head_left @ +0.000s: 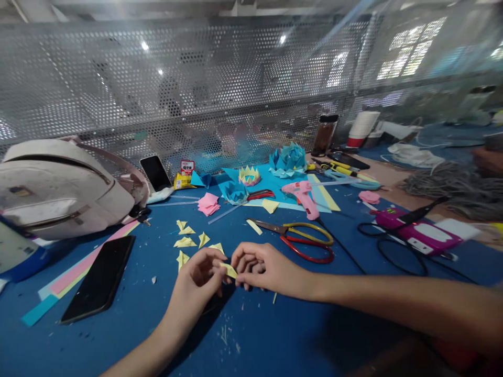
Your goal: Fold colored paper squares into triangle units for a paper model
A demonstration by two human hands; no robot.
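A small folded piece of yellow paper is pinched between both hands just above the blue tabletop. My left hand is closed on its left end, with the thumb in front. From the right, my right hand grips the other end between thumb and fingertips, its remaining fingers curled. Several more folded yellow paper pieces lie just beyond my left hand. Scissors with one yellow and one red handle rest beyond my right hand, near a yellow paper strip.
Behind stand a pink glue gun, a blue paper lotus and a yellow-tipped paper ring. Pink paper squares lie nearby. At left are a black phone and a pale backpack; at right, a magenta power strip with cords.
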